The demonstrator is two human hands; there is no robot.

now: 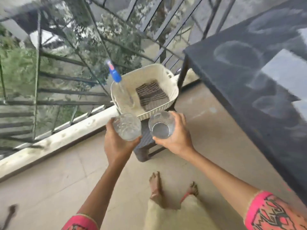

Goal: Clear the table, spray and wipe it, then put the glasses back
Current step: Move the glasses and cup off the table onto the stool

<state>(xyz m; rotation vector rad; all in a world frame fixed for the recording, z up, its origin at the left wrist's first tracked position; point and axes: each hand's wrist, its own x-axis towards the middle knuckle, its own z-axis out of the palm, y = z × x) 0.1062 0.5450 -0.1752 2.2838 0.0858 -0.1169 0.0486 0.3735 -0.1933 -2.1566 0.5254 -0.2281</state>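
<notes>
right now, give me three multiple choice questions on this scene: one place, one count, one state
1. Where is the spray bottle? A in a sink B in the white basket C on a shelf
2. How many glasses are held? A one B two C three
3. How does the dark table top look? A smeared with ring marks B draped in cloth C stacked with plates
Answers: 1 B, it leans inside the basket beside the striped cloth. 2 B, the left hand and right hand grip one each. 3 A, pale rings show on it.
</notes>
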